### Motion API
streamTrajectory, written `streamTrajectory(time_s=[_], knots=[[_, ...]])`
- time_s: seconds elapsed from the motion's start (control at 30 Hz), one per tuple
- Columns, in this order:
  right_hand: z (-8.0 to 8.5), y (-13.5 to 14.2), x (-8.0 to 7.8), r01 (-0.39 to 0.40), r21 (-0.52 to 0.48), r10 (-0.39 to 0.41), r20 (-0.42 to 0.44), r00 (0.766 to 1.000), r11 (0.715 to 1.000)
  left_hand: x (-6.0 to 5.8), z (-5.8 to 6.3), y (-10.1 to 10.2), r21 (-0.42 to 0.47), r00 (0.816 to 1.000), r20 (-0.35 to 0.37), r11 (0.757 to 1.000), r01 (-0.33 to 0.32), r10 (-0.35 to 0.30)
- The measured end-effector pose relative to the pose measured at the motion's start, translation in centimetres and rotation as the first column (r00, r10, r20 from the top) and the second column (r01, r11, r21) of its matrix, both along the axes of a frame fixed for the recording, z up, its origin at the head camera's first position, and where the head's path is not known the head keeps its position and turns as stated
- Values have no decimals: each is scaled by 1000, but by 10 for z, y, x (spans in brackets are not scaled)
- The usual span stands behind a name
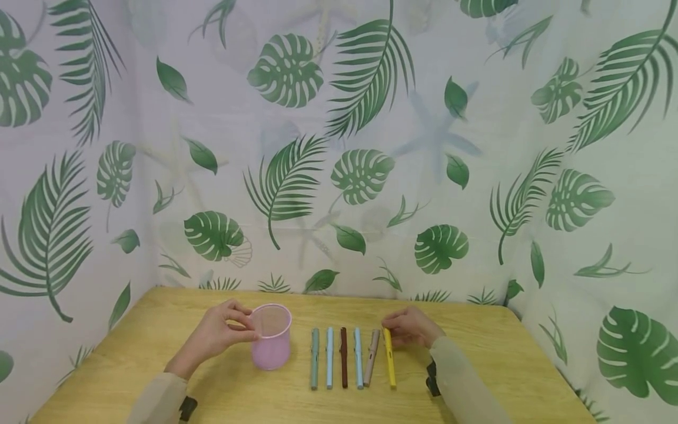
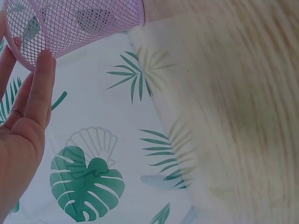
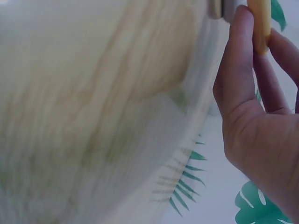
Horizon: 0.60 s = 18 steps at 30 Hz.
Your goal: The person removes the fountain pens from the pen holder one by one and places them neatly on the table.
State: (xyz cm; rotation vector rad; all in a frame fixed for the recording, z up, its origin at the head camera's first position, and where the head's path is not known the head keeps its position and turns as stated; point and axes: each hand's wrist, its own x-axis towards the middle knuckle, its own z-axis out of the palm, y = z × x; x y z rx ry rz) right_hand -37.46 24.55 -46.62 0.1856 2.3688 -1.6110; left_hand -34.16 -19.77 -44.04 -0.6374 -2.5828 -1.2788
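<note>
A pink mesh pen cup stands upright on the table. My left hand pinches its rim from the left, and the left wrist view shows the fingers at that rim. Right of the cup lies a row of pens: a grey-green pen, a light blue pen, a dark brown pen, a second light blue pen and a taupe pen. At the row's right end, my right hand pinches the far end of a yellow pen, also seen in the right wrist view.
The wooden table has its far edge against a white curtain printed with green leaves. The curtain also rises along the left and right sides. Dark straps circle both wrists over beige sleeves.
</note>
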Motion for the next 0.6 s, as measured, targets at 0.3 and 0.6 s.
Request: streamTrajectory(time_s=[0.3,0.6], knots=[[-7,4,-2,25,85,-26,3,1000,996,1,-1,0,10,1000,5,1000,0,0],[-9,2,-3,17,153,-16,-8,1000,988,2,0,0,0,1000,-3,1000,-6,6]])
